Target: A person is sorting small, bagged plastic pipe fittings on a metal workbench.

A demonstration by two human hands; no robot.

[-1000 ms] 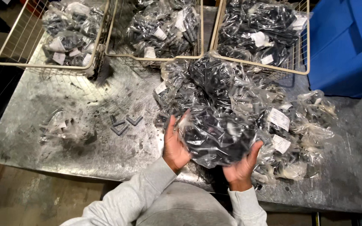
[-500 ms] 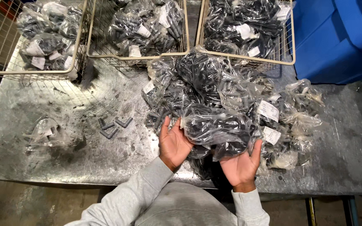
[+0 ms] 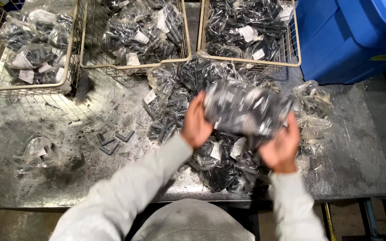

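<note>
A clear plastic bag of dark parts (image 3: 246, 108) is lifted above a heap of similar bags (image 3: 179, 91) on the metal table (image 3: 68, 116). My left hand (image 3: 196, 122) grips the bag's left end. Its right end rests in my right hand (image 3: 281, 146), palm up beneath it. The bag is blurred.
Three wire baskets holding more bags stand along the far edge: left (image 3: 70, 53), middle (image 3: 135, 66), right (image 3: 296, 44). A blue bin (image 3: 349, 40) sits at the back right. Loose dark elbow pieces (image 3: 112, 140) and an empty-looking clear bag (image 3: 36, 151) lie on the table's left part.
Both hands have lifted the bag off the heap and carried it up and away from me. The view has shifted slightly.
</note>
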